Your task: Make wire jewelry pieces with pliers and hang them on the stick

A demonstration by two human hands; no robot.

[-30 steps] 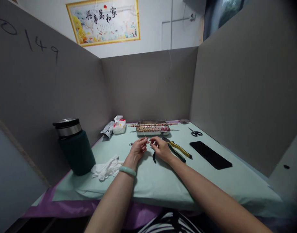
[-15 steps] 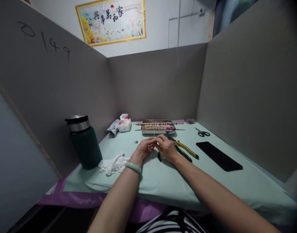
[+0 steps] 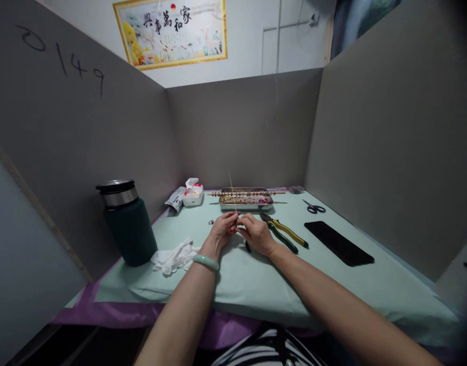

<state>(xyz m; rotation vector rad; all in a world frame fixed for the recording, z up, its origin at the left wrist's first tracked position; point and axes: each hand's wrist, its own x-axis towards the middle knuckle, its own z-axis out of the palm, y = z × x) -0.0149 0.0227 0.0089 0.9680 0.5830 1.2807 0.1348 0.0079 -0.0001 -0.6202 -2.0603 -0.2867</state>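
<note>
Thin thread (image 3: 232, 188) under close handling.
The left hand (image 3: 223, 226) appears to pinch the thread, which rises ahead of it; the right hand (image 3: 257, 233) curls just beside, grip unclear. Guiding it seems in hand; the next move likely calls for steadiness.

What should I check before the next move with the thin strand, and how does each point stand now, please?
1. Thin strand pinched: ok; it rises from the fingertips of the left hand.
2. Right hand gripping it too: cannot tell; its fingertips meet close by, details too small.
3. Metal tray close: ok; it sits just beyond both hands, beads inside.
4. Tray top unobstructed: not ok; a beaded stick lies across it.
5. Pliers free to pick up: ok; they lie beside the right hand.
6. Scissors near the hands: not ok; they lie off beyond the pliers.
</note>
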